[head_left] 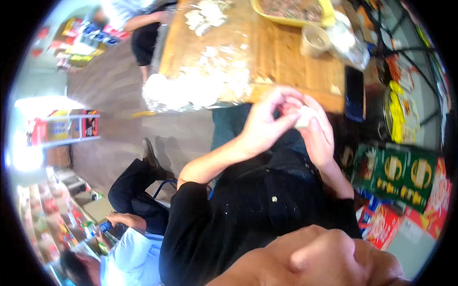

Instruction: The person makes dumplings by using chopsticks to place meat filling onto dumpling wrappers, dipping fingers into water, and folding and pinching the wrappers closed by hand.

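Tabletop [276, 52] ahead, 2 hands [267, 121] [318, 136] pinch dough [304, 117], axis unclear.

Tabletop [276, 50]: open strip ahead | left: plastic film [238, 47] | right: cup [315, 43], phone [354, 93]

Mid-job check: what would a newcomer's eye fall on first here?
Probably the left hand and right hand, raised over the near table edge with a small pale piece between their fingers. Next, the glaring plastic sheet on the table's left side, then the yellow tray of minced mixture at upper right. The dark phone stands out at the right edge.
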### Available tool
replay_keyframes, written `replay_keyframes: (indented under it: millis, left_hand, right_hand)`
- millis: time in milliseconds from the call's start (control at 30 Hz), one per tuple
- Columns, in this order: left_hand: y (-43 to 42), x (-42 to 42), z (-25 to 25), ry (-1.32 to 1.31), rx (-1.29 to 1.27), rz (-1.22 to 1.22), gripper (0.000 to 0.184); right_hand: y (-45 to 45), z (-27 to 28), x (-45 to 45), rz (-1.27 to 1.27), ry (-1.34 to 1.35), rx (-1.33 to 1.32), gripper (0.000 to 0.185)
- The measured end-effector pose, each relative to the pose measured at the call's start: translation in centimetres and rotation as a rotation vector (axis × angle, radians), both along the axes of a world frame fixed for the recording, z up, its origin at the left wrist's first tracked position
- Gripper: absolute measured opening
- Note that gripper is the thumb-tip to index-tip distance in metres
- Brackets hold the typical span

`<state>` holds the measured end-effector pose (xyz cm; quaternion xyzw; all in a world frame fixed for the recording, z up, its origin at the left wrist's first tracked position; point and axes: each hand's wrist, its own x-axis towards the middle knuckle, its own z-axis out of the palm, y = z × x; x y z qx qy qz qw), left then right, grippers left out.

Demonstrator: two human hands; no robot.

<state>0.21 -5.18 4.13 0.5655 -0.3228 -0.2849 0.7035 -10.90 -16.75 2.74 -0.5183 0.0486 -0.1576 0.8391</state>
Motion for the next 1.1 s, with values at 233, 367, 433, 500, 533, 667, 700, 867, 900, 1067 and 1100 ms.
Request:
replay_keyframes:
  millis: [233, 367, 433, 500, 533, 667, 700, 867, 900, 1067, 1100]
  left_hand:
    - [0.9, 1.2, -0.3, -0.078, 0.023, 0.0, 0.032]
    - [1.2, 2.0, -0.9, -0.326, -0.02, 0.083, 0.033]
    - [1.7, 2.3, -0.3, -0.375, -0.006, 0.113, 0.033]
    - [2.0, 2.9, 0.1, -0.701, 0.012, 0.184, 0.032]
    - [2.0, 2.9, 0.1, -0.694, 0.007, 0.205, 0.032]
    - [2.7, 3.3, 0.6, -0.652, 0.007, 0.219, 0.044]
    - [2.8, 3.1, 0.4, -0.616, -0.004, 0.253, 0.049]
    - [3.2, 2.1, -1.7, -0.112, -0.235, 0.143, 0.066]
    - [3.4, 1.7, -1.7, 0.056, -0.315, 0.123, 0.065]
    - [3.5, 0.8, -2.2, 0.069, -0.387, 0.174, 0.053]
    - [3.5, 0.7, -2.2, 0.072, -0.388, 0.174, 0.053]
  right_hand:
    - [0.7, 0.1, 1.2, 0.045, -0.016, 0.045, 0.054]
    - [0.2, 0.0, 1.4, -0.046, 0.059, -0.338, 0.048]
    - [0.0, 0.7, 1.9, -0.046, 0.166, -0.662, 0.039]
    - [0.1, 1.5, 2.4, -0.125, 0.233, -0.788, 0.029]
    - [-0.2, 1.3, 2.6, -0.112, 0.242, -0.908, 0.027]
    - [0.3, 2.1, 2.7, -0.083, 0.221, -0.847, 0.021]
    - [0.4, 2.0, 2.6, -0.069, 0.22, -0.699, 0.022]
    - [1.4, 1.4, 2.6, -0.133, -0.007, -0.485, 0.026]
    - [1.5, 1.5, 2.6, -0.15, -0.052, -0.504, 0.026]
    - [1.7, 0.8, 2.8, -0.25, -0.142, -0.715, 0.024]
    - [1.7, 0.7, 2.9, -0.249, -0.164, -0.738, 0.023]
